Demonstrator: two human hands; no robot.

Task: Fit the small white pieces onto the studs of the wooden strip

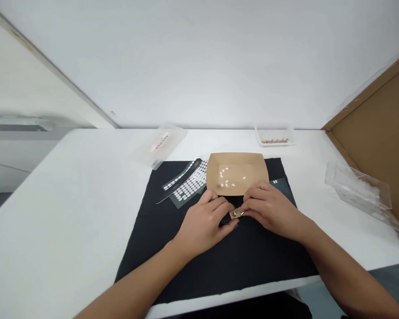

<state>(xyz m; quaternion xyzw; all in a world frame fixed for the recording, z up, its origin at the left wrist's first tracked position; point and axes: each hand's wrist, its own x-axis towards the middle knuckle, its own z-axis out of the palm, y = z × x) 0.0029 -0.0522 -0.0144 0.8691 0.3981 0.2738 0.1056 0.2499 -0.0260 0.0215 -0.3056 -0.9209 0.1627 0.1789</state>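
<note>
My left hand (pixel 206 221) is closed around a small dark piece with a gold-coloured metal part (pixel 235 213) sticking out to the right. A round screw-like spot shows on that part. Against its right end, the thumb and fingertips of my right hand (pixel 269 206) are pinched together; a tiny shiny bit shows there, too small to name. Just beyond both hands stands a brown paper tray (pixel 237 191), with several small white oval pieces (pixel 226 184) inside. Both hands are over the black cloth (pixel 239 261).
Dark green sheets of white ovals (pixel 186 190) lie left of the tray, under a slim black pointed tool (pixel 182 179). Behind are a frosted pouch (pixel 166 141) and a clear box of small brownish pieces (pixel 275 137). Another clear box (pixel 359 190) stands right, near cardboard (pixel 379 115).
</note>
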